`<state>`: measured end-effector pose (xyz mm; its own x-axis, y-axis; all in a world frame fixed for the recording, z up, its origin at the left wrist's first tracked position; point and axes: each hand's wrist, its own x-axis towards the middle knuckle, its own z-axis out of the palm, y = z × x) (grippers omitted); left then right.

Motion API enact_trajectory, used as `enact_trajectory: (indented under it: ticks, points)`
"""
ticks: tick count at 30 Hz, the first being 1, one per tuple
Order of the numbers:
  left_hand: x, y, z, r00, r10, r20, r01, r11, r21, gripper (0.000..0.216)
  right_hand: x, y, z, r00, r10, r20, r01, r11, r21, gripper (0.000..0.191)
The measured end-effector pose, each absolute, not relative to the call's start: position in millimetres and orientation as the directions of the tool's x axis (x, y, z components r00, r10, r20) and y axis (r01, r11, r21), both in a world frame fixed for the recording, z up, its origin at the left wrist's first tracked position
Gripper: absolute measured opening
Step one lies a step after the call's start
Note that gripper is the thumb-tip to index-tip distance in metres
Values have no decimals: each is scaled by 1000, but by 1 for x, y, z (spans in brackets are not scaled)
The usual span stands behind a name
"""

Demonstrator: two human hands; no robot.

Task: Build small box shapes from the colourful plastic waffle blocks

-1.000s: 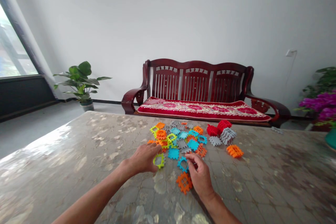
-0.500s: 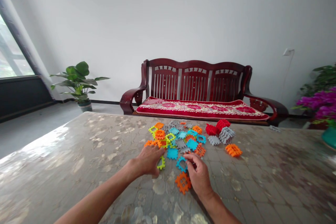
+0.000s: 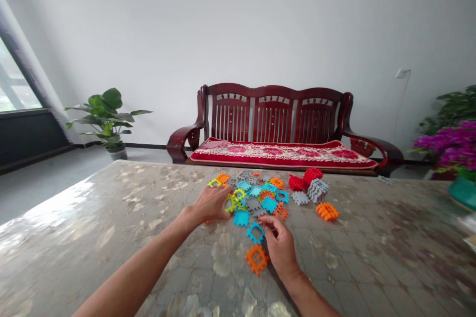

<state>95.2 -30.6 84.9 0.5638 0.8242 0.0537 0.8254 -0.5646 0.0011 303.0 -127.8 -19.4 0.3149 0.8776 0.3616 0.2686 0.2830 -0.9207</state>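
A heap of flat interlocking plastic tiles (image 3: 256,193) in orange, blue, grey and yellow-green lies on the marbled table (image 3: 111,218). My left hand (image 3: 211,204) reaches into the heap's left side with curled fingers, by a yellow-green tile (image 3: 231,203); what it holds is hidden. My right hand (image 3: 279,243) pinches a blue frame tile (image 3: 255,232) at the heap's near edge. An orange tile (image 3: 256,258) lies flat just left of my right wrist.
Red (image 3: 305,180) and grey (image 3: 317,190) assembled blocks and a loose orange tile (image 3: 327,211) sit right of the heap. Behind the table stands a wooden bench (image 3: 275,129) with a red cushion. A potted plant (image 3: 106,116) is far left, purple flowers (image 3: 451,143) right.
My left hand moved forward from the near yellow-green tile into the heap's left side. My right hand stayed on the blue frame tile. The camera shifted slightly right.
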Motion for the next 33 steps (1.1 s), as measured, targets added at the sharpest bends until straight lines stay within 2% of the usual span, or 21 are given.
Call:
enact_trajectory:
  ticks: [7, 10, 13, 18, 22, 25, 30, 33]
  points:
    - [105, -20, 77, 534, 836, 128, 843, -538, -2, 69, 303, -129, -17, 352, 859, 371, 253, 294, -922, 20]
    - [111, -37, 69, 620, 765, 174, 767, -638, 69, 59, 304, -129, -17, 348, 861, 371, 255, 295, -921, 20]
    - [120, -62, 62, 726, 678, 117, 662, -734, 149, 48, 304, -128, -17, 338, 862, 378, 264, 299, -917, 21]
    - [134, -91, 48, 761, 646, -53, 645, -747, 159, 73, 304, -128, -14, 339, 848, 407, 288, 319, -903, 19]
    - [140, -91, 41, 763, 642, -79, 643, -741, 195, 75, 304, -130, -12, 339, 843, 418, 293, 327, -898, 18]
    - [141, -88, 41, 751, 654, -91, 656, -721, 223, 70, 304, -130, -10, 337, 841, 424, 295, 333, -896, 18]
    - [140, -90, 44, 757, 642, -123, 643, -699, 313, 45, 304, -129, -11, 326, 850, 413, 294, 324, -899, 17]
    - [138, -93, 43, 728, 675, -123, 674, -670, 311, 36, 304, -129, -12, 325, 854, 407, 291, 319, -902, 17]
